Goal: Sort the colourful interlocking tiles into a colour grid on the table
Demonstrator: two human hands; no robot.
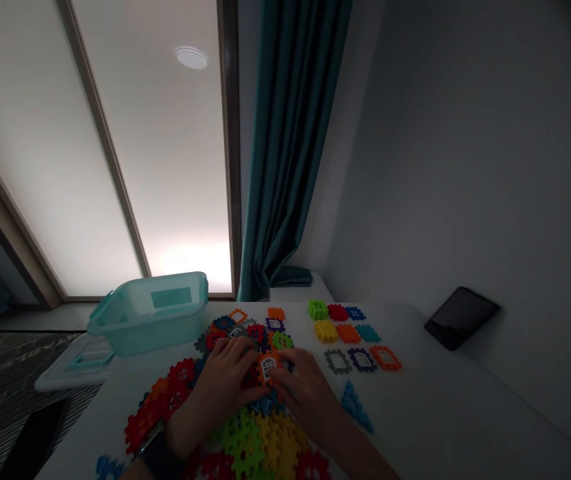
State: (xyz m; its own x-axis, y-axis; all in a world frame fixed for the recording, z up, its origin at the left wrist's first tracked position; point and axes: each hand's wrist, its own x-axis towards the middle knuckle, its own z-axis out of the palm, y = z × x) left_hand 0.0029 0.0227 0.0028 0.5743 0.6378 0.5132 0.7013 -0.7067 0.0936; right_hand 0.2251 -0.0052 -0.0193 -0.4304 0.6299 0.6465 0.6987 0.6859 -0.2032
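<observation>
An orange gear-edged building tile with a white window insert (268, 367) is held between my two hands over a heap of similar plastic tiles. My left hand (220, 380) has its fingertips at the tile's left edge and its thumb below. From the other side, my right hand (308, 393) grips the tile's right edge with thumb and fingers. Beneath and around my hands lie green tiles (241, 440), yellow tiles (280, 443) and red tiles (181, 375), overlapping. My hands hide part of the heap.
Rows of sorted tiles, including a grey window tile (338, 361) and yellow tiles (325, 331), lie to the right. A blue triangular piece (356, 407) is nearer. A teal bin (158, 333) stands at left beside its lid (78, 363). A black tablet (462, 318) lies far right.
</observation>
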